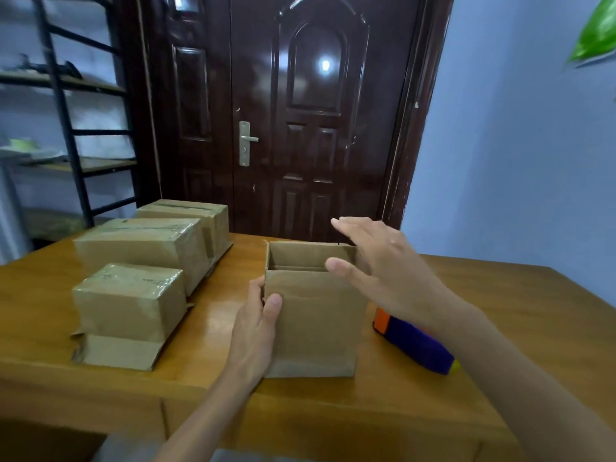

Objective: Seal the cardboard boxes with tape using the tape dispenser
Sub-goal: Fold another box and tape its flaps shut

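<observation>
No legible text, label, brand, number or sign is shown. Dark printed marks are seen on the taped tops of the sealed boxes: on the nearest box, on the middle box and on the farthest box, but they are too blurred to be read. The open cardboard box is shown with plain brown faces. No lettering can be made out on the orange and purple tape dispenser, nor on the door or its handle plate
</observation>
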